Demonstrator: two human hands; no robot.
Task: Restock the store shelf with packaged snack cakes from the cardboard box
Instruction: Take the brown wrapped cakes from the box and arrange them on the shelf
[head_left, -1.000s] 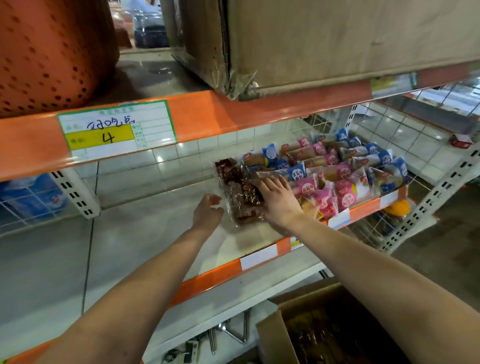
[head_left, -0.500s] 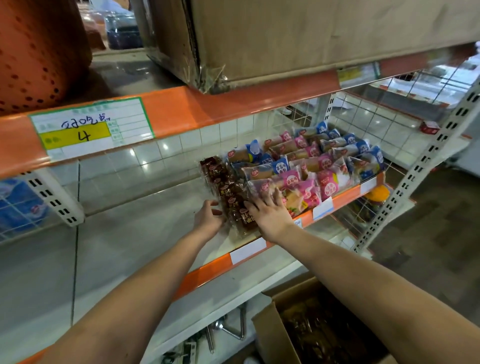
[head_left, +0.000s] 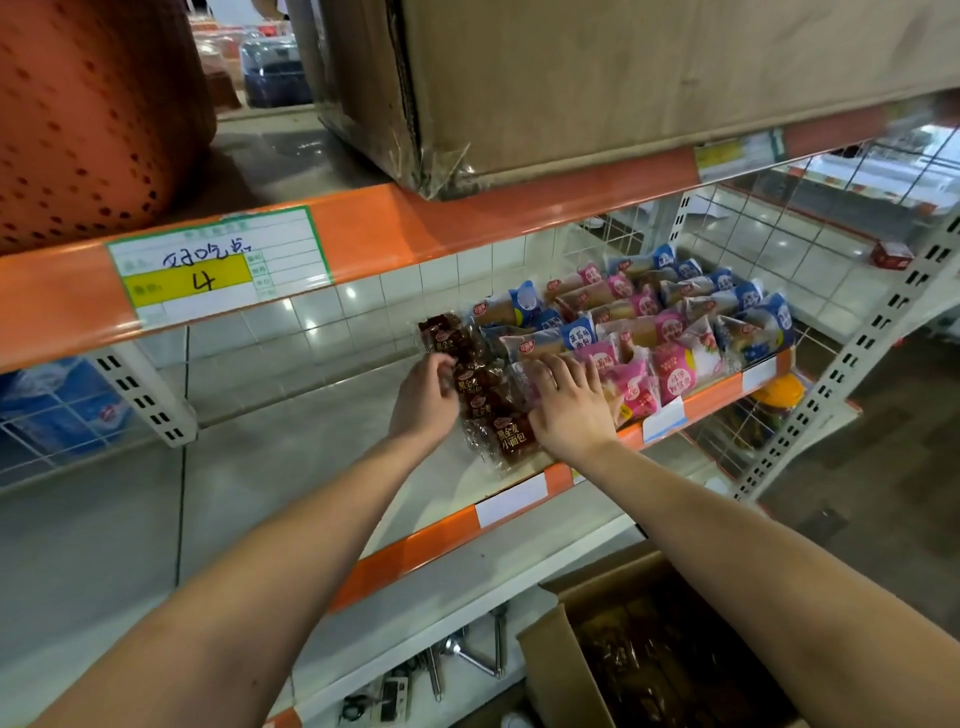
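Note:
A row of dark brown packaged snack cakes (head_left: 485, 402) lies on the grey shelf (head_left: 291, 457), running from the back to the orange front lip. My left hand (head_left: 423, 400) touches the row's left side, fingers curled against a pack. On the right side my right hand (head_left: 569, 402) presses flat on the packs where the brown row meets the pink and blue snack cakes (head_left: 670, 332). The open cardboard box (head_left: 561, 660) with more brown packs stands below at the bottom right.
A large cardboard carton (head_left: 623, 78) sits on the upper shelf above my hands, beside an orange perforated basket (head_left: 88, 114). A price label marked 4 (head_left: 208, 270) hangs on the orange shelf edge. Metal brackets (head_left: 467, 660) lie on the lowest shelf.
My left hand has moved right from the bare shelf until it touches the brown packs. My right hand stays pressed on them; the view has shifted slightly.

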